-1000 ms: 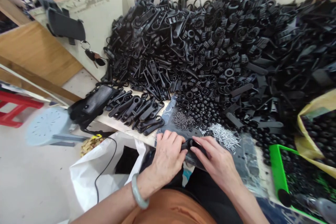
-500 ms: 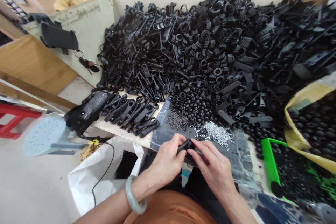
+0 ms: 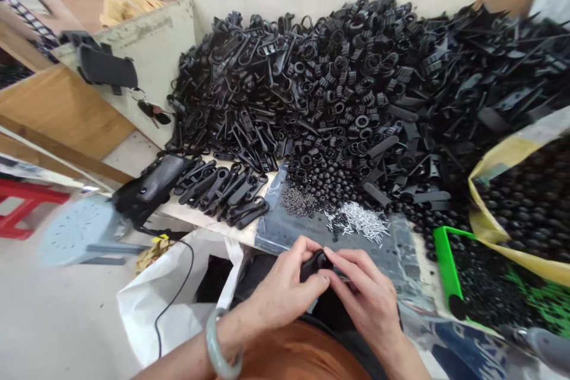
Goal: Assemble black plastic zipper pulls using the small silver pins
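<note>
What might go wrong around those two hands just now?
The black part, held at the fingertips of the left hand and right hand, could slip and drop. The silvery pins lie loose nearby, so a brush might scatter them. They could also mix with the tiny dark pieces heaped alongside.

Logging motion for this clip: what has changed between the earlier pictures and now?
The left hand and right hand have drawn back toward the body, bringing the black plastic piece with them, and the left thumb now lies close to the right thumb. Nothing was visibly taken up or let go. The silver pins and row of black handles lie as before.
</note>
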Demonstrator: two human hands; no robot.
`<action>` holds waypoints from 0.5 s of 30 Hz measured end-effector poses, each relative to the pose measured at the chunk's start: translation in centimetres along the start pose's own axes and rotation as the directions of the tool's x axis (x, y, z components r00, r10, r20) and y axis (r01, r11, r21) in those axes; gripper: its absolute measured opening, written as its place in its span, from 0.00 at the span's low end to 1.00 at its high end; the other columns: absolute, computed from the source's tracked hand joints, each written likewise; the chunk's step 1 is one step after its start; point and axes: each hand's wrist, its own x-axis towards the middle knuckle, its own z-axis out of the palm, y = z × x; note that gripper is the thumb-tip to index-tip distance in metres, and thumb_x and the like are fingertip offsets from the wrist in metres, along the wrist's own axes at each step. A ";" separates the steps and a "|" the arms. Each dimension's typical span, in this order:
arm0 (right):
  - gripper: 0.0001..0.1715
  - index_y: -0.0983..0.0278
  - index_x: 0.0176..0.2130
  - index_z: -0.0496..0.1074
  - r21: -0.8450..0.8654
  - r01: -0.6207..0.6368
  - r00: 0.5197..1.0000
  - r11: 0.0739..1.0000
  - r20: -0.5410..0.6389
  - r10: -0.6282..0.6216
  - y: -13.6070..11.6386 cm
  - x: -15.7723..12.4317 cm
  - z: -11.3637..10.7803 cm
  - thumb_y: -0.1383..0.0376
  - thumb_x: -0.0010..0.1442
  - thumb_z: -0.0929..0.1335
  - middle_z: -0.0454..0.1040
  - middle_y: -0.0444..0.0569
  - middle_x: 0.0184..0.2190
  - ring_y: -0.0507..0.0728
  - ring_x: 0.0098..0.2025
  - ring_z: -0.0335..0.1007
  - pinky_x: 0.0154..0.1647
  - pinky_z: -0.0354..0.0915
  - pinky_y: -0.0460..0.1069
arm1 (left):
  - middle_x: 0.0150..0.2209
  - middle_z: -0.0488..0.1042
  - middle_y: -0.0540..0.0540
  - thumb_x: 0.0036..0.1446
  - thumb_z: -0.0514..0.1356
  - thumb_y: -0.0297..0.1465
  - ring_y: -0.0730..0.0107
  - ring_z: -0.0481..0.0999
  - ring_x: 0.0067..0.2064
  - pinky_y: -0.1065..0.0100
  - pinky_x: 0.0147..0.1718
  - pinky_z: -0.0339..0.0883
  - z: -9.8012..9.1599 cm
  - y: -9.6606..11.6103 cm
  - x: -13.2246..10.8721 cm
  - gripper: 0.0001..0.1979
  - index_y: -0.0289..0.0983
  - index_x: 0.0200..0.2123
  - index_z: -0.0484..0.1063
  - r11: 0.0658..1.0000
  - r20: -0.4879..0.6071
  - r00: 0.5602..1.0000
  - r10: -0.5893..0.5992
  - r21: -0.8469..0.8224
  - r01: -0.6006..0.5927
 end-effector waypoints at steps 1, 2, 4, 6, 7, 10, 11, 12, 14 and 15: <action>0.18 0.58 0.57 0.78 -0.002 0.014 1.000 1.000 -0.006 -0.014 -0.1 -0.2 -0.1 0.68 0.69 0.69 0.78 0.51 0.39 0.54 0.35 0.79 0.33 0.77 0.45 | 0.44 0.80 0.43 0.61 0.62 0.30 0.64 0.77 0.47 0.66 0.45 0.68 0.2 0.0 -0.2 0.11 0.38 0.48 0.71 1.000 0.001 1.000 0.011 0.012 -0.011; 0.18 0.59 0.57 0.77 -0.008 0.026 1.000 1.000 -0.010 -0.026 -0.3 -0.4 -0.1 0.68 0.69 0.69 0.78 0.51 0.39 0.54 0.35 0.79 0.33 0.77 0.45 | 0.44 0.80 0.44 0.63 0.62 0.31 0.65 0.77 0.46 0.67 0.45 0.68 0.3 0.0 -0.4 0.11 0.37 0.48 0.72 1.000 0.001 1.000 0.016 0.020 -0.016; 0.18 0.59 0.57 0.77 -0.014 0.042 0.999 0.999 -0.011 -0.042 -0.6 -0.7 -0.2 0.68 0.69 0.69 0.77 0.51 0.39 0.53 0.34 0.78 0.32 0.76 0.45 | 0.41 0.79 0.45 0.65 0.60 0.34 0.68 0.76 0.41 0.69 0.41 0.68 0.5 -0.3 -0.6 0.10 0.37 0.47 0.74 1.000 0.002 1.000 -0.001 0.022 0.001; 0.17 0.60 0.56 0.78 0.003 0.035 0.999 0.999 -0.008 -0.035 -0.9 -1.0 -0.3 0.67 0.69 0.70 0.77 0.50 0.38 0.53 0.33 0.78 0.31 0.75 0.44 | 0.34 0.76 0.47 0.66 0.59 0.39 0.74 0.72 0.30 0.72 0.30 0.64 0.6 -0.8 -0.6 0.13 0.36 0.46 0.74 0.999 0.009 0.999 -0.053 -0.006 0.053; 0.17 0.59 0.56 0.78 0.020 0.021 1.000 1.000 -0.007 -0.021 -1.0 -1.1 -0.3 0.67 0.68 0.71 0.77 0.50 0.38 0.53 0.33 0.77 0.30 0.75 0.44 | 0.30 0.74 0.50 0.66 0.59 0.41 0.77 0.67 0.25 0.73 0.25 0.60 0.6 -1.1 -0.5 0.15 0.35 0.45 0.74 0.996 0.025 0.996 -0.085 -0.038 0.086; 0.17 0.58 0.55 0.79 0.108 -0.081 0.997 0.991 0.009 0.080 -1.4 -1.4 -0.3 0.65 0.66 0.73 0.76 0.49 0.40 0.50 0.28 0.73 0.24 0.70 0.43 | 0.25 0.66 0.55 0.65 0.60 0.47 0.83 0.57 0.18 0.75 0.18 0.49 0.5 -1.6 -0.4 0.20 0.34 0.44 0.72 0.973 0.124 0.983 -0.134 -0.169 0.154; 0.19 0.57 0.55 0.79 0.155 -0.140 0.990 0.978 0.017 0.140 -1.5 -1.4 -0.3 0.64 0.65 0.74 0.75 0.48 0.39 0.49 0.25 0.70 0.22 0.69 0.43 | 0.25 0.65 0.56 0.65 0.61 0.48 0.83 0.57 0.18 0.75 0.17 0.48 0.5 -1.6 -0.4 0.21 0.34 0.44 0.72 0.964 0.158 0.979 -0.129 -0.212 0.162; 0.20 0.56 0.56 0.78 0.210 -0.206 0.978 0.956 0.029 0.204 -1.7 -1.4 -0.3 0.63 0.65 0.74 0.75 0.46 0.39 0.48 0.23 0.67 0.22 0.68 0.43 | 0.25 0.65 0.56 0.64 0.61 0.48 0.83 0.57 0.18 0.75 0.17 0.47 0.5 -1.6 -0.4 0.22 0.34 0.45 0.73 0.955 0.179 0.977 -0.114 -0.251 0.158; 0.20 0.53 0.57 0.78 0.326 -0.324 0.944 0.888 0.054 0.325 -2.1 -1.4 -0.1 0.62 0.66 0.73 0.75 0.44 0.37 0.48 0.23 0.64 0.23 0.68 0.43 | 0.27 0.66 0.55 0.64 0.62 0.48 0.84 0.58 0.19 0.75 0.18 0.48 0.6 -1.4 -0.6 0.22 0.34 0.47 0.74 0.947 0.178 0.982 -0.067 -0.299 0.119; 0.19 0.51 0.56 0.78 0.378 -0.366 0.927 0.850 0.065 0.370 -2.3 -1.4 0.0 0.62 0.66 0.73 0.75 0.44 0.37 0.48 0.24 0.66 0.25 0.68 0.43 | 0.28 0.67 0.54 0.64 0.62 0.48 0.84 0.58 0.19 0.76 0.18 0.49 0.7 -1.4 -0.8 0.23 0.34 0.48 0.74 0.946 0.165 0.985 -0.045 -0.310 0.095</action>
